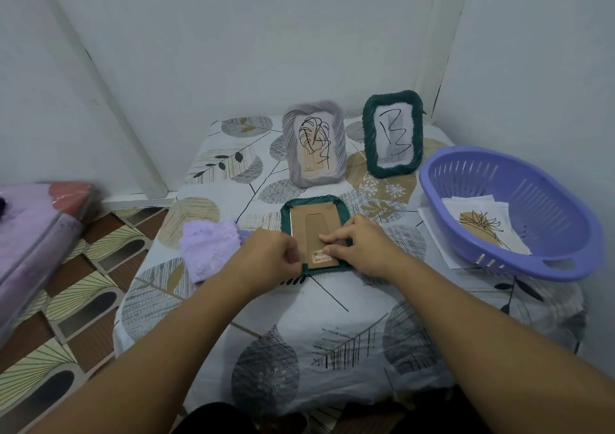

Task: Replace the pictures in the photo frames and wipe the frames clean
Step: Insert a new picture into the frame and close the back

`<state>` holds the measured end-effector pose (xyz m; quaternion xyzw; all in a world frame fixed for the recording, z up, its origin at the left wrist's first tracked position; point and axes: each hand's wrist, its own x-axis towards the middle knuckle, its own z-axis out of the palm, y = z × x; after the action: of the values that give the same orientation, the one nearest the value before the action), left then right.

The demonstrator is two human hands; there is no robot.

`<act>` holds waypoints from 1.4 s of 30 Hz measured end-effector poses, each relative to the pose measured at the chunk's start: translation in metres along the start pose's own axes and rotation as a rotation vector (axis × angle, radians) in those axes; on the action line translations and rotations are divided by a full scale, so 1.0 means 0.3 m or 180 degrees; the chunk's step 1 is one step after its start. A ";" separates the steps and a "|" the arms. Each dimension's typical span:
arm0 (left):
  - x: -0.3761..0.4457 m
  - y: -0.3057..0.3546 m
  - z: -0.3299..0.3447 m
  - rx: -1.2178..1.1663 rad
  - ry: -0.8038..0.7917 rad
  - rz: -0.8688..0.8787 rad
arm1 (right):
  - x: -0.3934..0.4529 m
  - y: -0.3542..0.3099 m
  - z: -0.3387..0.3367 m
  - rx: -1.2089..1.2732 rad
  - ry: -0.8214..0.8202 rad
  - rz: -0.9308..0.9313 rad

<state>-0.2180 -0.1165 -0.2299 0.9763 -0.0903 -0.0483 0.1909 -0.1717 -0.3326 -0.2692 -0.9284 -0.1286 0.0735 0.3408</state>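
A green photo frame (311,202) lies face down on the table, its brown cardboard back (316,230) showing. My left hand (271,255) pinches the frame's near left corner. My right hand (361,242) rests on the backing, fingertips pressing its lower part near a barcode sticker. Behind stand a lilac frame (312,142) with a leaf drawing and a second green frame (392,136) with a scribbled picture. A lilac cloth (208,245) lies left of the flat frame.
A purple plastic basket (512,214) at the right holds loose pictures (482,225), with more paper under it. The leaf-patterned tablecloth (299,334) covers a small table in a wall corner. A purple wrapped bundle (36,230) sits on the patterned floor at left.
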 end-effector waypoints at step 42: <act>0.123 0.072 -0.007 0.0101 -0.0351 -0.0118 | -0.039 0.022 -0.108 0.0251 -0.0203 -0.0006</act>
<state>-0.1849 -0.1427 -0.2220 0.9765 -0.0833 -0.1040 0.1692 -0.1742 -0.3608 -0.2483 -0.9113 -0.1373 0.1078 0.3729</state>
